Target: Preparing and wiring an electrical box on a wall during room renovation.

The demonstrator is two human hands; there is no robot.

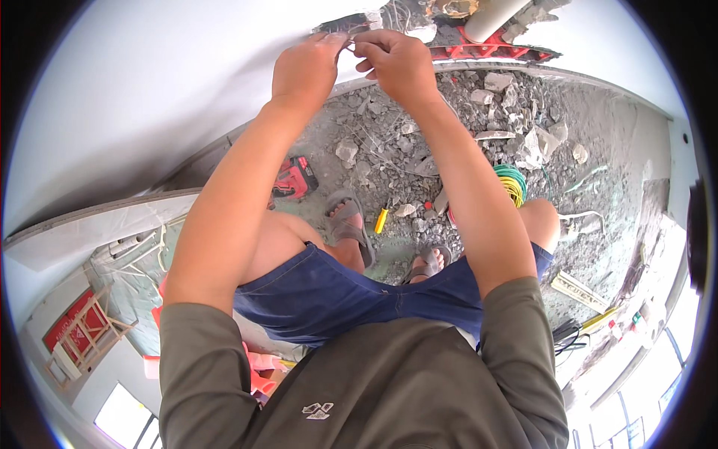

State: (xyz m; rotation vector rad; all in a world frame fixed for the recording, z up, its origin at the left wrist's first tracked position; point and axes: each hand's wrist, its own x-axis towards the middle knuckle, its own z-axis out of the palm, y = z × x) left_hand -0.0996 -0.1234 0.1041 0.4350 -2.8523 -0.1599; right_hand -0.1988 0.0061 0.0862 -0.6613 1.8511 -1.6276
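My left hand [308, 71] and my right hand [402, 66] meet at the top of the view, in front of a dark opening [351, 22] in the white wall. Both are closed, fingertips pinched together almost touching. A thin wire [349, 46] shows between them; its ends are hidden by the fingers and the opening. Loose pale wires [400, 16] hang just beyond my right hand. Below the hands, rubble covers the floor, and a yellow-handled tool [381, 221] lies between my sandalled feet.
A red and black power tool [297, 178] lies left of my feet. Coiled green and yellow wire [511, 182] sits beside my right knee. Broken concrete [537, 146] litters the right side. A red plastic piece [490, 51] and a white pipe [493, 19] are at the far right.
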